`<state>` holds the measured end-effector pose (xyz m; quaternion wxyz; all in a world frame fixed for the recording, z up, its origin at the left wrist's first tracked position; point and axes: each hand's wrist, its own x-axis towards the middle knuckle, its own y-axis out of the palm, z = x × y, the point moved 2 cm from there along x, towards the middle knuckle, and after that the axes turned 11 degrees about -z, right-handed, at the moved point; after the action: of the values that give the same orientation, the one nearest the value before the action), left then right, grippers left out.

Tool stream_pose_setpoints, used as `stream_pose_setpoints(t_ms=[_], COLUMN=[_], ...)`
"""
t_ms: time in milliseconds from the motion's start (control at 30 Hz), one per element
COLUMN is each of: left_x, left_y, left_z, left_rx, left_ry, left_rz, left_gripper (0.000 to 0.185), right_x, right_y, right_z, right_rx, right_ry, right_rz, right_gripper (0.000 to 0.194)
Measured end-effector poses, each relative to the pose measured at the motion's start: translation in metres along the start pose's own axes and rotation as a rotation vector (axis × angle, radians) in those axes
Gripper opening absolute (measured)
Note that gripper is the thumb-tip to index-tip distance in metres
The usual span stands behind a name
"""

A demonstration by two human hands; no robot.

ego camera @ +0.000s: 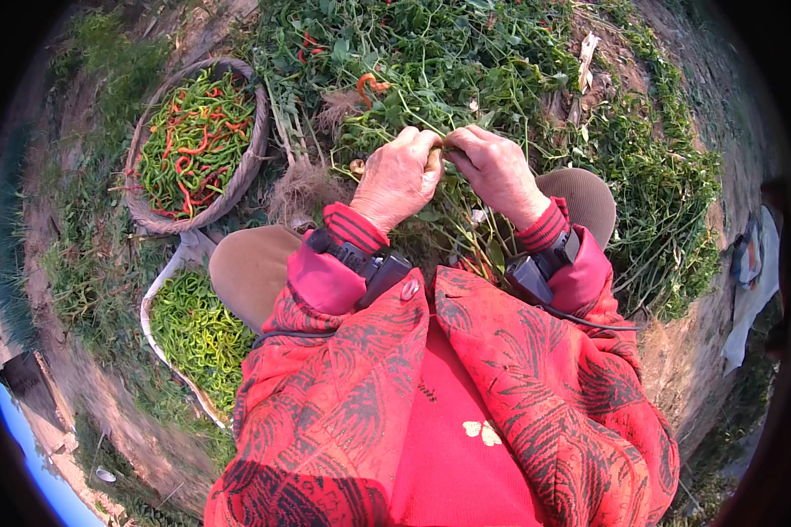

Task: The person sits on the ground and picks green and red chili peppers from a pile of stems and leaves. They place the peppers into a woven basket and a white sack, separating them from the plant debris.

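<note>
My left hand [402, 170] and my right hand [494, 165] meet in front of me, both closed on a green pepper plant stem [418, 118] that runs up and away from the fingers. What exactly lies between the fingertips is hidden. Below my right hand, leafy stalks [478, 230] hang down between my knees. Just beyond the hands, an orange-red chili pepper [370, 87] rests on the heap of uprooted pepper plants [455, 59]. Dry fibrous roots [303, 191] spread out to the left of my left hand.
A woven basket [258, 141] at the left holds green and red chili peppers [194, 141]. Nearer my left knee, a white-edged sack [148, 323] holds green peppers [201, 332]. More cut plants [659, 244] lie at the right, with white plastic sheeting [755, 290] farther out.
</note>
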<state>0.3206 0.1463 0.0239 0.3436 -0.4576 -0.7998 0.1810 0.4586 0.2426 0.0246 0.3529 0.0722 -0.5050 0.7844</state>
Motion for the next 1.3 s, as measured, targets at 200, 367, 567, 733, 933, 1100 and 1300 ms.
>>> stream_pose_setpoints(t_ms=[200, 367, 567, 733, 933, 1100, 1300], left_x=[0.004, -0.017, -0.055, -0.064, -0.058, -0.055, -0.054], left_y=[-0.022, -0.075, -0.048, -0.02, -0.01, 0.0, 0.019], left_z=[0.019, 0.042, 0.034, 0.016, -0.009, -0.006, -0.013], left_rx=[-0.258, -0.744, -0.707, -0.406, -0.135, -0.011, -0.665], left_ry=[-0.271, -0.71, -0.837, -0.567, -0.004, 0.024, -0.516], left_rz=[0.261, 0.197, 0.203, 0.157, 0.17, 0.127, 0.158], left_gripper=[0.015, 0.015, 0.014, 0.013, 0.024, 0.019, 0.015], right_x=[0.004, 0.011, 0.001, -0.016, -0.02, -0.016, -0.011], right_y=[-0.013, -0.043, -0.04, -0.017, -0.006, -0.033, -0.042], right_z=[-0.019, -0.043, -0.005, 0.014, 0.003, 0.003, 0.021], right_rx=[-0.024, 0.13, 0.296, 0.127, 0.034, 0.2, 0.279], right_ry=[-0.065, 0.407, 0.237, 0.035, -0.045, 0.244, 0.054], right_rz=[-0.025, -0.084, -0.08, 0.056, 0.15, 0.172, 0.019], right_gripper=[0.008, 0.016, 0.019, 0.021, 0.017, 0.018, 0.016])
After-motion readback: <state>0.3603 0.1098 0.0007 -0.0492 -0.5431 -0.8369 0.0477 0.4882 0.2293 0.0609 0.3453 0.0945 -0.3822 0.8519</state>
